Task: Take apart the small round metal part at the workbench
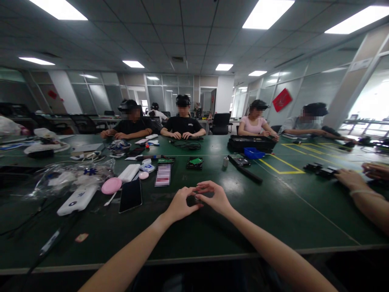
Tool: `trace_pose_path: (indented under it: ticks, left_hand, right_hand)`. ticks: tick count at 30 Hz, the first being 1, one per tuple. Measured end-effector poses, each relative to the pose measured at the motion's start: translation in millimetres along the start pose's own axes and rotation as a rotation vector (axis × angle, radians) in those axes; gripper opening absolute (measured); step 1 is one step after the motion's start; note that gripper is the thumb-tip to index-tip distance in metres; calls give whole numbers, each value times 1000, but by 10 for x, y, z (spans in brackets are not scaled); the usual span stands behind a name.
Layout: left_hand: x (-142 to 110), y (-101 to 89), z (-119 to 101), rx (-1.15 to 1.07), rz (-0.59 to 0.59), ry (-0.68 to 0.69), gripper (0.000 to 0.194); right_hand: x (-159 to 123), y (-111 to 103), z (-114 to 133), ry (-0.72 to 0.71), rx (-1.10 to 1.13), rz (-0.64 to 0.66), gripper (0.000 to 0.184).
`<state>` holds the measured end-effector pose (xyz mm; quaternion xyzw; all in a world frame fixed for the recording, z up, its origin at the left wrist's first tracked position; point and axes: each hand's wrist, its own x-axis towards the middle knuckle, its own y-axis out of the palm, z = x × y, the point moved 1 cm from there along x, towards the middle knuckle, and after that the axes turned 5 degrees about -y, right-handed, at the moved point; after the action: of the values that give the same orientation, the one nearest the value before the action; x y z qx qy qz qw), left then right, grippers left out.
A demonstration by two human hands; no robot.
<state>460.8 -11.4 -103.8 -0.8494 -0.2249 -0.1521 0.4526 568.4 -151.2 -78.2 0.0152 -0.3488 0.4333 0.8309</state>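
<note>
My left hand [183, 204] and my right hand [215, 198] meet just above the green table [243, 227]. Between their fingertips is a small grey, metallic-looking piece [197, 198], mostly hidden. The right thumb and fingers pinch around it. My left fingers and thumb curve about it from the other side, closed on it as far as I can see. Beyond my hands lies a hard drive with a green circuit board [195, 163]. A small silver cylinder [225, 162] stands to its right, near another hard drive [239, 159].
At left are a dark phone [131, 196], a pink round lid [111, 185], a white power bank [77, 199] and plastic bags [71, 178]. A blue tray [254, 153] sits by a black case [252, 143]. A co-worker's hands [352, 178] work at right; several people sit opposite.
</note>
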Motion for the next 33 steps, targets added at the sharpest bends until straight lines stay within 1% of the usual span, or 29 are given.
trace_pose_path:
  ticks: [5,7,11,13,15,17,19,21,22,26,30,33]
  left_hand:
    - [1,-11,-24,-3,2,27,48]
    - [1,-18,-35,0,-2,35,48]
    - [-4,-29,-56,14,0,30,48]
    - [-8,-30,-59,23,-1,17,46]
    - [-12,-27,-55,26,0,8,44]
    - [-13,-24,-48,28,6,9,43]
    - [-13,-22,-43,34,12,13,43]
    - [-12,-22,-42,43,15,15,42]
    - [-12,-23,-43,45,15,14,42]
    - [-16,-29,-55,43,21,13,41]
    - [-17,-33,-60,36,19,17,40]
    - [-13,-33,-57,40,20,17,40]
  right_hand:
    - [-20,-22,47,-10,-66,16,33]
    - [-17,-25,46,-7,-49,7,33]
    - [32,-93,-19,33,44,-81,38]
    - [56,-167,-94,66,25,-141,40]
    - [61,-243,-199,117,-40,-155,39]
    - [43,-298,-319,202,-114,-82,40]
    - [15,-324,-427,304,-174,29,40]
    - [-5,-333,-495,359,-200,103,41]
    - [-9,-336,-512,365,-206,117,41]
    - [-1,-357,-510,331,-226,88,43]
    - [-13,-371,-489,348,-274,88,48]
    - [-28,-368,-477,334,-302,83,46]
